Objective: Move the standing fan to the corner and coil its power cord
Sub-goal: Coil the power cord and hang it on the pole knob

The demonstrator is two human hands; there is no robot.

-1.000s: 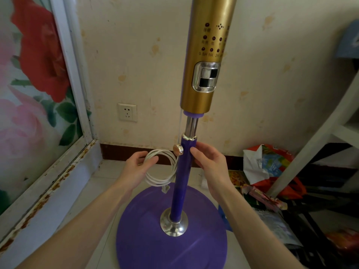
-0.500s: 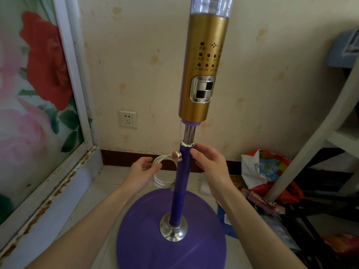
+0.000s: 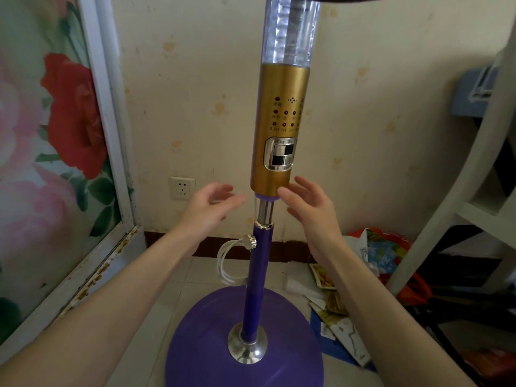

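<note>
Standing fan (image 3: 280, 127) upright by the wall, both hands empty, left hand (image 3: 209, 205) and right hand (image 3: 310, 208) flanking the pole (fingers spread, touching nothing), white power cord (image 3: 227, 263) coiled, hanging from the pole's knob (image 3: 249, 241)

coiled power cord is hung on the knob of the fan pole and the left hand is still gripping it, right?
Not quite. The head view shows the coiled power cord hung on the knob of the fan pole, but the left hand has let go: it is open, raised above the cord and apart from it.
</note>
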